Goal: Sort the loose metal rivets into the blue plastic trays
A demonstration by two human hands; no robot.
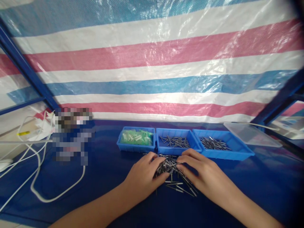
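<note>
A heap of thin, nail-like metal pins (169,163) lies on the blue tabletop between my hands; a few have a thicker silver section. My left hand (147,172) is curled round the left side of the heap, thumb below and fingers above, with pins between them. From the right, my right hand (201,169) closes thumb and fingertips on pins at the heap's edge. Several loose pins (178,186) are scattered just in front. Behind the hands stand three blue bins: the left bin (136,148) holds green and whitish plastic pieces, the middle bin (174,150) and right bin (237,154) metal pins.
A clear plastic lid (254,135) lies at the back right. White cables (40,196) loop across the left side, near a pixelated patch. Blue frame posts (26,63) rise at both sides, and a striped plastic sheet (152,60) hangs behind the table (106,177).
</note>
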